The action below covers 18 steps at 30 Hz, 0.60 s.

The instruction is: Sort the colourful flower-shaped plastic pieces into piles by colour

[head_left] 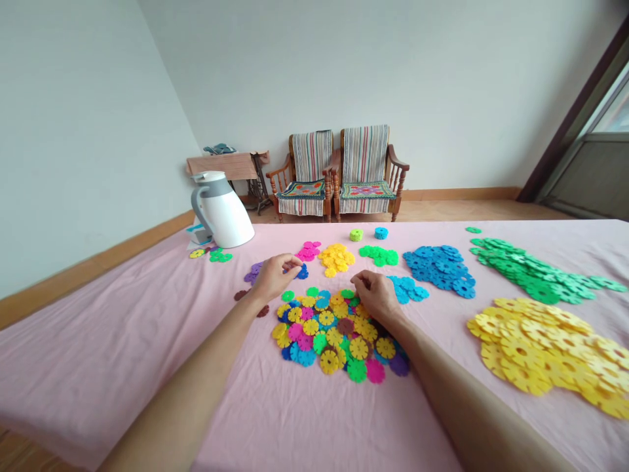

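Observation:
My left hand (276, 275) is above the cloth with thumb and fingers pinched together, right beside a small group of dark blue snowflake discs (303, 271). Whether a disc is between its fingertips is hidden. My right hand (377, 293) hovers at the upper right edge of a mixed pile of snowflake discs (327, 319), its fingers curled in; anything in them is too small to make out. Purple discs (253, 273) and brown discs (263, 311) lie near the left hand. Light blue discs (407, 289) lie to the right of the right hand.
Sorted groups of pink (309, 250), orange-yellow (337, 259), bright green (379, 255), blue (439, 269), green (535, 270) and yellow discs (550, 347) lie on the pink tablecloth (275, 419). Two small stacks (356, 235) stand behind. A white jug (227, 216) stands back left.

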{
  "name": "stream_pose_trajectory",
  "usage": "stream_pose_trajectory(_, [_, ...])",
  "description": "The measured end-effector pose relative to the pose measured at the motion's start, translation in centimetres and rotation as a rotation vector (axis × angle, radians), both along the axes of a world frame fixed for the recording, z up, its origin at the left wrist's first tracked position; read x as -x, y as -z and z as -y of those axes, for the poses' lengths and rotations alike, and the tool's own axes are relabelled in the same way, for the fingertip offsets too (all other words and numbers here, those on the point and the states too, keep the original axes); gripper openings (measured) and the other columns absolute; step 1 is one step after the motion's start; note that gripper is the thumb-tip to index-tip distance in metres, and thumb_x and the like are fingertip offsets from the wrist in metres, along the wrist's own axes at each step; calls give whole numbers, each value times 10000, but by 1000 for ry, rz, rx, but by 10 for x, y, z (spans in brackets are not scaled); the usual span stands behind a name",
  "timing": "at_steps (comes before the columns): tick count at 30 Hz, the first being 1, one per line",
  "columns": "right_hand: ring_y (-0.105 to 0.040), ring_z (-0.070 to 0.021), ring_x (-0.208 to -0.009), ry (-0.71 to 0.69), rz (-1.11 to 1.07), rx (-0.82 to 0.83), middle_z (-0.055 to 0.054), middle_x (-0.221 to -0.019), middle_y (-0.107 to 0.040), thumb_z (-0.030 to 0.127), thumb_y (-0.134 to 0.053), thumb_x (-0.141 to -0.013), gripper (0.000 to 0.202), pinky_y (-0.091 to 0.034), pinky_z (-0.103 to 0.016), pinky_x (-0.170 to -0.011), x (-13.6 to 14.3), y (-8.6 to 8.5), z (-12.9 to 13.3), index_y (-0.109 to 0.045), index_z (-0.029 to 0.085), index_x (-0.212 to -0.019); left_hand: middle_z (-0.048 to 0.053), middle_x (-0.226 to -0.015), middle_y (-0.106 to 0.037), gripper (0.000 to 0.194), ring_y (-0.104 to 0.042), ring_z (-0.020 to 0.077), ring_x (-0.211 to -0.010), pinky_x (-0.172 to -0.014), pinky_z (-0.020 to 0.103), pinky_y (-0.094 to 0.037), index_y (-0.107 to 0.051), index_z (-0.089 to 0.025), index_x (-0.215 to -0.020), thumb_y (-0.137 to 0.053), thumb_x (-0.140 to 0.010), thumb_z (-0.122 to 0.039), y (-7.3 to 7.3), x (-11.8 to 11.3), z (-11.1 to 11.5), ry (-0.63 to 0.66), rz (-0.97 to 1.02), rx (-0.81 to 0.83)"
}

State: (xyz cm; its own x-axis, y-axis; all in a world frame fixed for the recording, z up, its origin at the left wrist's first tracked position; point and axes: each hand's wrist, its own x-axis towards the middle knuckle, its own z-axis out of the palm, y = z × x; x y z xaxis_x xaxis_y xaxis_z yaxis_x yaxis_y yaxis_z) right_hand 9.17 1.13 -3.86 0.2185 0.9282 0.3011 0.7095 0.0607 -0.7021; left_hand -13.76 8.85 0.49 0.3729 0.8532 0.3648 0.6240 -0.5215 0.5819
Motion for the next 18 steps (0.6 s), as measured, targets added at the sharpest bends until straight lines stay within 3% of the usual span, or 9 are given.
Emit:
stream_pose_trajectory(4, [-552,-131,-554,2,0,-5,-17,-596,-638,290,-425,-791,259,-346,-216,-524,0,0,0,-655,183,-733,11,-763,-658,118,-568,115,-663,-618,216,-433,-677,-169,-791,-585,-773,-241,-17,-25,38,409,-127,60])
stream_pose_trajectory(8, [-534,-125,-529,-5,8,-13,-10,-571,-625,285,-428,-788,252,-339,-214,-513,1,0,0,-649,184,-722,26,-855,-637,151,-571,148,-819,-755,254,-434,-683,-200,-896,-642,-753,-225,-23,-44,74,693,-205,75])
stream_pose_trajectory(11, [-532,-123,-528,-5,9,-17,-11,-573,-627,282,-431,-786,248,-336,-214,-512,1,0,0,-648,183,-717,40,-920,-606,243,-557,161,-867,-787,258,-427,-666,-197,-961,-682,-718,-201,-18,-51,86,741,-267,49])
stream_pose_trajectory(18, [-544,-124,-548,-6,18,-27,-13,-590,-634,274,-435,-786,245,-342,-213,-530,1,2,-1,-651,186,-710,41,-937,-586,206,-543,162,-892,-797,255,-419,-657,-183,-948,-664,-742,-188,-13,-52,85,704,-303,19])
